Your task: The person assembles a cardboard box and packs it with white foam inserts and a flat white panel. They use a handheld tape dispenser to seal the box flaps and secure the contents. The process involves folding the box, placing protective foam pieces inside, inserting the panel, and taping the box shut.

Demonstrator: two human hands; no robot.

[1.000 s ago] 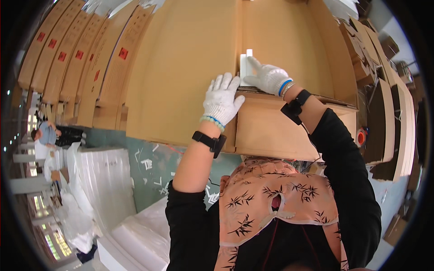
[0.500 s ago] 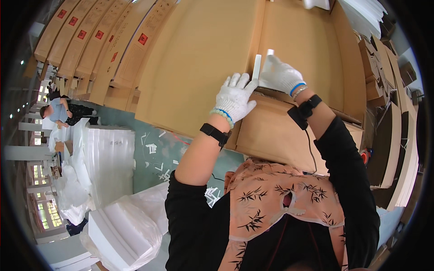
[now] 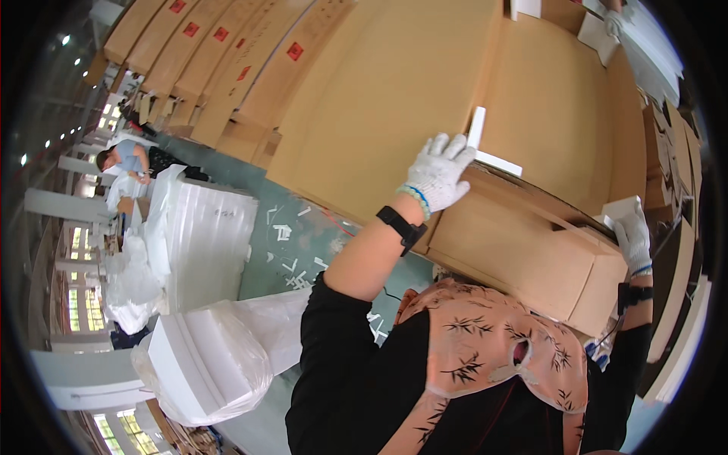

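A large open cardboard box [image 3: 546,98] lies in front of me. At its near left corner sits an L-shaped white foam corner piece [image 3: 497,162]. Beside that piece my left hand [image 3: 441,168], in a white knit glove, rests on the box edge with its fingers stretched out. Over at the near right corner, my gloved right hand [image 3: 634,233] grips another white foam corner piece [image 3: 622,208] against the cardboard. Its fingers are partly hidden.
A co-worker's gloved hand [image 3: 613,24] is by a white foam piece [image 3: 595,36] at the far right corner. Stacked cartons [image 3: 227,61] stand at left, wrapped white foam stacks [image 3: 208,243] lower left. White scraps [image 3: 282,232] litter the floor.
My right hand has moved from the near left corner to the near right one. The L-shaped foam at the left corner is now uncovered. The view has shifted rightward.
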